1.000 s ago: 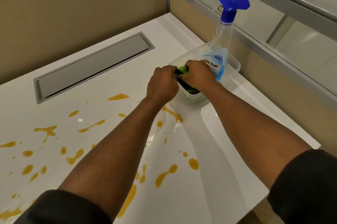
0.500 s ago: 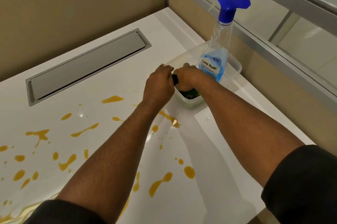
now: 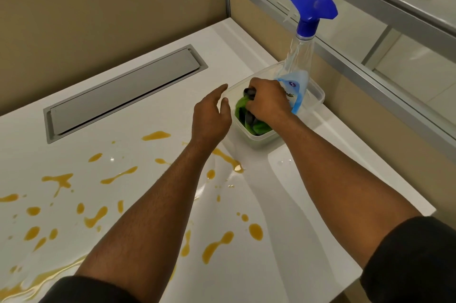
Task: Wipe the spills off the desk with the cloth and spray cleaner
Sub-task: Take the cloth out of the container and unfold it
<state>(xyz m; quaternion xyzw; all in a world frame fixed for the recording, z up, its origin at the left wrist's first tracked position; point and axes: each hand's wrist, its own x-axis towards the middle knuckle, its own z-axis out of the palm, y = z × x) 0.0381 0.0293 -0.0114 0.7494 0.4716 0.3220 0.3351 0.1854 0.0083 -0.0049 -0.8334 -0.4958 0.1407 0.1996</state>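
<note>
A clear plastic tub (image 3: 317, 95) stands at the desk's far right. Inside it are a green and dark cloth (image 3: 254, 125) and a spray bottle (image 3: 299, 65) with a blue trigger head and blue liquid. My right hand (image 3: 267, 102) reaches into the tub, fingers closed on the cloth. My left hand (image 3: 212, 117) hovers just left of the tub's rim, fingers apart, holding nothing. Orange spills (image 3: 217, 246) dot the white desk (image 3: 283, 204) in front and to the left.
A grey cable hatch (image 3: 123, 90) is set flush into the desk at the back. Beige partition walls close the back and right sides, with a glass panel (image 3: 394, 38) above the right one. The desk's right edge lies near my right forearm.
My left hand has let go at the tub and drawn back to the left with its fingers spread. My right hand stays in the tub on the cloth.
</note>
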